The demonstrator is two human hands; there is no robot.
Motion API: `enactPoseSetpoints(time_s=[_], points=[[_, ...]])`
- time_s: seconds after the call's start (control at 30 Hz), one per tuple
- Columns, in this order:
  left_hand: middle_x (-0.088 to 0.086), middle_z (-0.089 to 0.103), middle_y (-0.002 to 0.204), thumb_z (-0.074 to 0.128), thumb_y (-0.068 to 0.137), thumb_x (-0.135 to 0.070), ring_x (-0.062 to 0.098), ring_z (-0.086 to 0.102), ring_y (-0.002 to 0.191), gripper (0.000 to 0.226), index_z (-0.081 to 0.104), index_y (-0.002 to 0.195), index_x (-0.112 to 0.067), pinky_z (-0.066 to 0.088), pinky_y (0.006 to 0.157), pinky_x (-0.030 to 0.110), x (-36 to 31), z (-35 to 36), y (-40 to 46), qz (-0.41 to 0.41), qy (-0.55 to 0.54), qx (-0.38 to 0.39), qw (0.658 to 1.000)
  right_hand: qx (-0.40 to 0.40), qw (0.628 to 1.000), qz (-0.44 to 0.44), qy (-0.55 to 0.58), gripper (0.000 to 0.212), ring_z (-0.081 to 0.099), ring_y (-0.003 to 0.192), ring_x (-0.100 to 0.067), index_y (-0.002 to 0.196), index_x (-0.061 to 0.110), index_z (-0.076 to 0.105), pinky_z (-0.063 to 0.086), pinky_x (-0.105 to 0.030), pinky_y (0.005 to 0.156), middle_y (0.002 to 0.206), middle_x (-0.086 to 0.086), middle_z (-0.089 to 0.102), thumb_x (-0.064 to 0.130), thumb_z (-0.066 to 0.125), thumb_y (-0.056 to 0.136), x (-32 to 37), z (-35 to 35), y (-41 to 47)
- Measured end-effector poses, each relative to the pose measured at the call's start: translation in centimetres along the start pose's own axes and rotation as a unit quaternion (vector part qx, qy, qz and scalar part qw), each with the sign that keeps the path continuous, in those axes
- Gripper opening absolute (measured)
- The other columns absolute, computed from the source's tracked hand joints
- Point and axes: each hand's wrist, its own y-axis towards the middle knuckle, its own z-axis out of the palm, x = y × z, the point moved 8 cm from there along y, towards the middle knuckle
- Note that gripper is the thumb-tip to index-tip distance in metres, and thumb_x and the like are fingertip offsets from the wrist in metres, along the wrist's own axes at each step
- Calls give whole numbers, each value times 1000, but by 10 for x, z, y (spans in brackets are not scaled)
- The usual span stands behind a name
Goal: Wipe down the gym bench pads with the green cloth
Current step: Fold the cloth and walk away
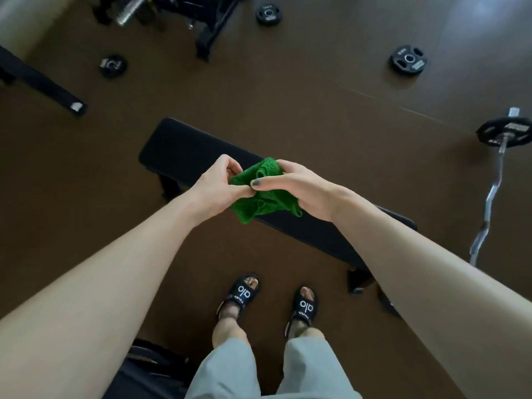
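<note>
Hands: two, both bare, held above the bench.
Left hand (218,185): fingers curled, pinching an edge of the green cloth (260,194).
Right hand (302,188): thumb and fingers wrapped round the cloth's other side.
Green cloth: one, crumpled, nubby terry weave, bunched between both hands in the air over the bench pad (184,151).
Bench pad: one, long, flat, black, smooth upholstery with rounded corners, running diagonally in front of the feet.
Weight plates: three loose black round discs on the floor (407,62), (269,14), (112,65).
Curl bar (493,194): one, wavy chrome metal, a black plate on its end.
Slides (243,292): two, black, white lettering.
Floor (316,96): brown, matte.
</note>
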Motion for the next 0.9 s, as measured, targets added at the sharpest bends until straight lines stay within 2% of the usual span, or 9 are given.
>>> enactPoseSetpoints(time_s=[0.1,0.23,0.3,0.37,0.43,0.6,0.77,0.83,0.9], points=[[-4,68,103,76,91,-36,15,65,99,22,61,105,-27,56,89,41,5,-30,-27,7,11,-21,1000,7,996,-22,-81,46,73,104,-20,118,21,67,55,-47,101,109,-2,76,36,84,78,31,27,-1],[-6,67,98,76,91,-35,13,66,92,18,62,100,-28,54,77,34,22,-72,-64,2,37,-70,997,9,979,-45,-199,24,72,96,-20,107,20,70,59,-42,90,101,-2,75,22,76,84,60,64,1],[-4,67,94,76,90,-36,14,65,86,20,61,97,-25,51,68,31,34,-93,-81,-8,63,-92,994,11,967,-51,-250,19,67,87,-21,102,18,68,56,-41,78,93,-3,69,14,68,83,71,84,5],[-2,64,91,76,89,-37,17,63,84,23,59,90,-22,51,67,35,44,-114,-96,-12,101,-105,989,10,958,-62,-281,25,60,79,-17,104,20,66,49,-32,65,90,0,64,7,61,84,82,105,9],[0,60,91,76,88,-35,20,59,84,26,56,85,-19,48,70,38,56,-136,-112,-11,130,-121,984,18,950,-76,-303,32,58,76,-16,108,23,65,45,-28,61,92,0,62,2,56,84,92,131,15],[2,62,80,76,88,-35,21,57,67,30,50,81,-21,44,59,37,118,-198,-154,-48,106,-152,981,69,910,-116,-392,35,56,81,-16,92,27,64,40,-26,61,89,4,60,-4,52,82,118,223,43],[3,62,77,77,88,-42,25,59,67,35,46,81,-25,44,58,37,194,-272,-192,-74,101,-184,975,128,881,-123,-439,33,58,83,-15,105,23,66,43,-27,62,98,1,61,-1,55,85,139,326,81],[4,62,77,77,88,-44,22,55,63,35,47,83,-26,42,58,36,226,-299,-204,-85,80,-194,974,149,879,-112,-439,30,60,89,-19,107,23,66,46,-29,67,102,-2,63,3,59,86,146,364,98],[3,65,80,78,88,-45,20,58,65,33,51,88,-25,43,59,35,256,-328,-217,-95,31,-214,972,148,903,-88,-395,23,65,96,-25,101,23,70,55,-37,78,102,-6,67,8,64,84,152,397,115]])
